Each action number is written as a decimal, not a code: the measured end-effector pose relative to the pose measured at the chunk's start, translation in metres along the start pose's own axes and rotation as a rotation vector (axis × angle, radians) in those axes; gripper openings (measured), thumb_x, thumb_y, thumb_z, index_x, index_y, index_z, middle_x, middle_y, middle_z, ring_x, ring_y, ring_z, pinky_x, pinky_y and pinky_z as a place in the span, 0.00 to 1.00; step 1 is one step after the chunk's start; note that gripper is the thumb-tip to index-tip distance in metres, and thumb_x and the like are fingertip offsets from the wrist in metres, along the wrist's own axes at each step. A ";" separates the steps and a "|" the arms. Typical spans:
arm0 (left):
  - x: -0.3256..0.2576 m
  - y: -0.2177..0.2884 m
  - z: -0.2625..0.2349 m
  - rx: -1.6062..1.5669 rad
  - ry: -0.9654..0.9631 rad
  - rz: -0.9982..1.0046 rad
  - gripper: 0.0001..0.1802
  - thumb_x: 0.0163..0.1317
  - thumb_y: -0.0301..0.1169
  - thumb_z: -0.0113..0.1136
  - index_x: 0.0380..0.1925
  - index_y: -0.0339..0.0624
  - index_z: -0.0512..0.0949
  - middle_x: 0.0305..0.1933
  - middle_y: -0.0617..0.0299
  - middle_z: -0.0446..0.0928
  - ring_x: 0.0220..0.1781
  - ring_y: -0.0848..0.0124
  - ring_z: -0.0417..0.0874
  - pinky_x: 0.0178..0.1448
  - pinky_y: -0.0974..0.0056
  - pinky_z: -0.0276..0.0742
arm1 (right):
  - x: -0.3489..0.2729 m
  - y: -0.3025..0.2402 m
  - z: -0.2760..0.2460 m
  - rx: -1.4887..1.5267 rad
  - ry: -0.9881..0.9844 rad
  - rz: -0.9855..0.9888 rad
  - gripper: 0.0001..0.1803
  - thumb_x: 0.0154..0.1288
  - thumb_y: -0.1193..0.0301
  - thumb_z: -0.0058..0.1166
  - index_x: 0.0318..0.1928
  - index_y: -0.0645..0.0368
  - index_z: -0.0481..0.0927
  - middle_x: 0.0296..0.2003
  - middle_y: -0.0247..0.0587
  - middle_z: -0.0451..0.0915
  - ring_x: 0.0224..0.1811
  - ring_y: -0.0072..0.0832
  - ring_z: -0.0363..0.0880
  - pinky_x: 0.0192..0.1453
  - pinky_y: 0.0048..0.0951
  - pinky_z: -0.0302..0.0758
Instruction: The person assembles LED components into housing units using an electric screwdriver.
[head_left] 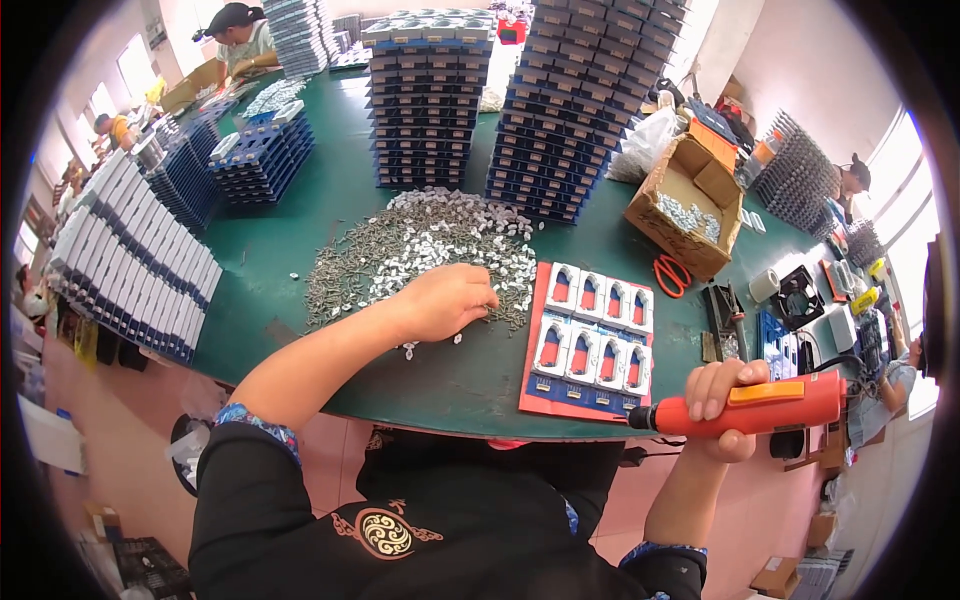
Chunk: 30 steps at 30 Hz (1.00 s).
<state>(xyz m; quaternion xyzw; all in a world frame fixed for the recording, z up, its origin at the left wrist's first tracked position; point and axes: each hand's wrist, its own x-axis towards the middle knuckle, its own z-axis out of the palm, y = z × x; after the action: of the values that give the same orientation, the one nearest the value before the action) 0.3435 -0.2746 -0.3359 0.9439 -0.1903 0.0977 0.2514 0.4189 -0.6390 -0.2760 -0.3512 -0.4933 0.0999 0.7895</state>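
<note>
My left hand reaches over the near right side of a pile of small white plastic parts. Its fingers are curled together and pointed down; whatever they may pinch is hidden. Loose screws lie spread among and beside those parts. In my right hand is a red electric screwdriver, fingers wrapped round its body, its black nose pointing left at the table's front edge. Just beyond the nose, several white-and-blue plastic housings stand in two rows on a red board.
Tall stacks of blue trays and dark trays rise behind the pile. White housings are stacked at left. Orange-handled scissors lie by a cardboard box of small parts. Another person works at the far left.
</note>
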 end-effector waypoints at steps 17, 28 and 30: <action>-0.008 0.010 -0.001 0.346 -0.200 -0.144 0.06 0.58 0.34 0.62 0.31 0.45 0.80 0.36 0.60 0.76 0.44 0.57 0.79 0.47 0.54 0.76 | -0.012 -0.006 0.004 -0.026 -0.013 0.030 0.33 0.45 0.71 0.71 0.53 0.62 0.70 0.28 0.40 0.78 0.27 0.29 0.77 0.32 0.27 0.72; -0.011 0.024 0.003 0.089 -0.113 0.021 0.06 0.57 0.33 0.62 0.31 0.43 0.79 0.36 0.58 0.75 0.43 0.56 0.78 0.47 0.53 0.76 | -0.020 -0.008 0.003 -0.026 0.019 0.030 0.33 0.44 0.71 0.72 0.52 0.62 0.70 0.28 0.40 0.78 0.27 0.29 0.78 0.32 0.27 0.72; -0.012 0.027 0.010 0.064 -0.150 0.033 0.07 0.58 0.33 0.62 0.31 0.43 0.79 0.36 0.58 0.75 0.44 0.56 0.78 0.48 0.53 0.76 | -0.020 -0.009 0.003 -0.032 0.025 0.040 0.33 0.44 0.71 0.72 0.52 0.62 0.70 0.28 0.40 0.78 0.27 0.29 0.78 0.32 0.26 0.72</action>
<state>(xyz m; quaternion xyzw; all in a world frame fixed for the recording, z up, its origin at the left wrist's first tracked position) 0.3221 -0.2977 -0.3354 0.9529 -0.2208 0.0368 0.2047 0.4046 -0.6543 -0.2835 -0.3746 -0.4776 0.1033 0.7879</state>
